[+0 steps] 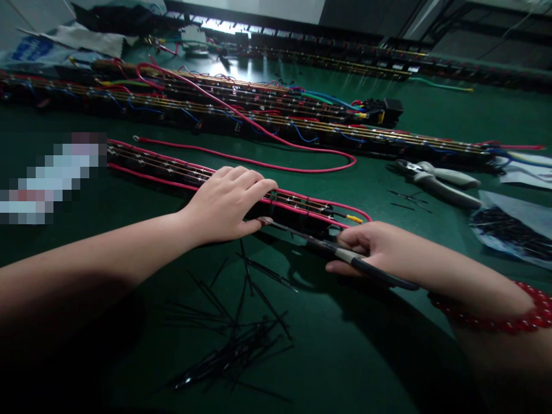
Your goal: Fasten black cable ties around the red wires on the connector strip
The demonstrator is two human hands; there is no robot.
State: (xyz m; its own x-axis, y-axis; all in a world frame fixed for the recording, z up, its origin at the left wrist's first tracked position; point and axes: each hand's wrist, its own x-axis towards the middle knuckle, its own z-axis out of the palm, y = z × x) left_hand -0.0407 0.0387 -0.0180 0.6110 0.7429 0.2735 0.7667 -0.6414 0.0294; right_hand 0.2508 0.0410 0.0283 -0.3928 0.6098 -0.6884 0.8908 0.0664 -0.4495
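Note:
My left hand [230, 201] is wrapped over the top of a long black wiring strip [297, 202] with metal rods and red wires along both sides. Its thumb lies on the near side, beside the tip of a long dark tool with grey parts [340, 253]. That tool is in my right hand [366, 244], whose fingers are curled around it near the strip's right end. A red wire loops round that end, next to a yellow sleeve [354, 219]. What the tool's tip touches is too blurred to tell.
Loose black cable ties [233, 351] lie in front. Grey-handled pliers [444, 178] and a plastic bag of black ties [513, 230] are at the right. Longer wired strips [259, 123] and a loose red cable [241, 156] lie behind on the green table [431, 368].

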